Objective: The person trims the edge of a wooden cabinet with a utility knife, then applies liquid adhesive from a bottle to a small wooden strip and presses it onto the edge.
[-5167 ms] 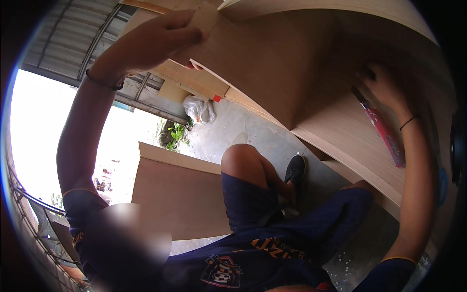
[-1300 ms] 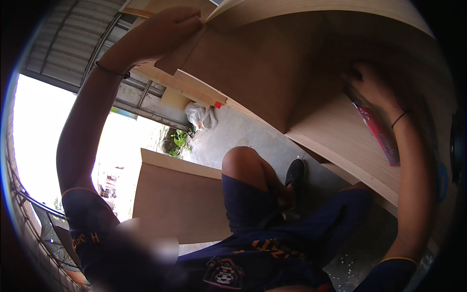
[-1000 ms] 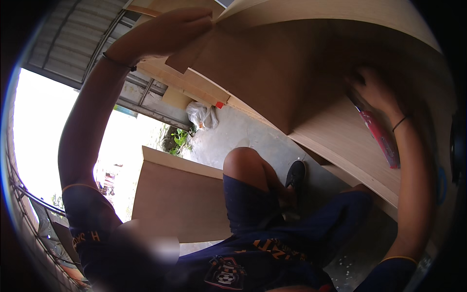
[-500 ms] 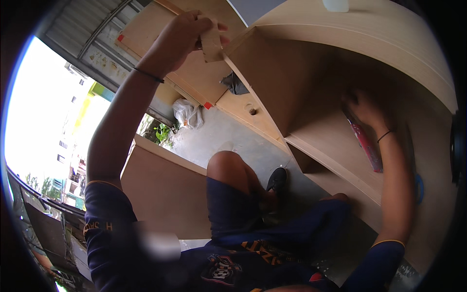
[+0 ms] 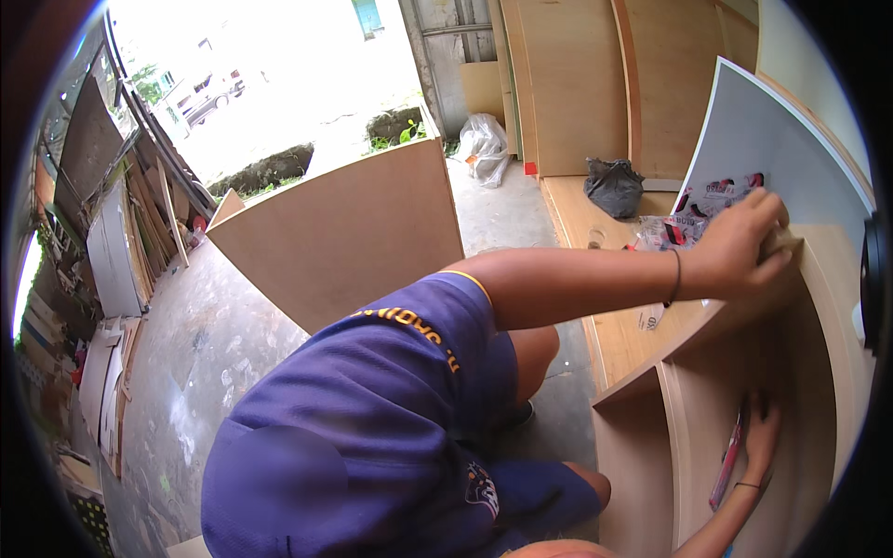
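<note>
My left hand reaches across to the upper edge of the wooden cabinet. Its fingers are closed around a small flat tan piece, mostly covered by the hand, so its material is unclear. Lower down, my right hand is inside the cabinet against its inner board. Beside it a long, slim red object lies along the board, its dark upper end close to my fingers. Shadow hides whether the fingers grip that end.
A blue-grey sheet stands behind the cabinet. Printed plastic wrap and a black bag lie on a board beyond it. Another brown panel box stands to the left. Wood offcuts lean at far left.
The view has swung left and shifted, placing the cabinet at the right. My left hand still holds the tan piece at the cabinet's edge; my right hand stays inside beside the red object.
</note>
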### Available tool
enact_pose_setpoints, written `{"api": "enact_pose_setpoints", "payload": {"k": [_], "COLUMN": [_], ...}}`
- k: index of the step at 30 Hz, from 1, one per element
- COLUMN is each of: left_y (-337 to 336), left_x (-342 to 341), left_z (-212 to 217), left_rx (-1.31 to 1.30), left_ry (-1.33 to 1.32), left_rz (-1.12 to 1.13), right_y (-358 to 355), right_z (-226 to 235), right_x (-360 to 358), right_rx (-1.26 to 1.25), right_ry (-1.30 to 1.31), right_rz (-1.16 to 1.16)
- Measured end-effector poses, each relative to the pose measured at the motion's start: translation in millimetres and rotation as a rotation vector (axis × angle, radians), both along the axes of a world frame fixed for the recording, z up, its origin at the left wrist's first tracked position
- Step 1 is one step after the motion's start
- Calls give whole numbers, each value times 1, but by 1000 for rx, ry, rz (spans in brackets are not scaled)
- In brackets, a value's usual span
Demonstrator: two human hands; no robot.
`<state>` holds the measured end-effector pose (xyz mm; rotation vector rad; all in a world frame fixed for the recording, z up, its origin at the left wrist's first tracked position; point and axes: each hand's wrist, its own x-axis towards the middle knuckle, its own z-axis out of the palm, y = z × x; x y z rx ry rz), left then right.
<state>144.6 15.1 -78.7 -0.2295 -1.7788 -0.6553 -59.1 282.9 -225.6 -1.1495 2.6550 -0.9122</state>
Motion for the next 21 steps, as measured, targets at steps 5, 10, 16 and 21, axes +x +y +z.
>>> {"api": "enact_pose_setpoints", "payload": {"k": [5, 10, 16, 21], "left_y": [-6, -16, -25, -10], "left_x": [-12, -26, -39, -38], "left_z": [-1, 0, 4, -3], "left_rx": [-10, 10, -19, 56], "left_ry": [88, 133, 281, 273], "left_rz": [-116, -350, -429, -511], "right_y": [4, 6, -1, 4], "right_z": [-5, 60, 41, 19], "right_x": [-14, 58, 132, 143], "right_rx": [-33, 296, 205, 198], "right_ry": [17, -118, 293, 384], "right_rz": [-13, -235, -276, -479]}}
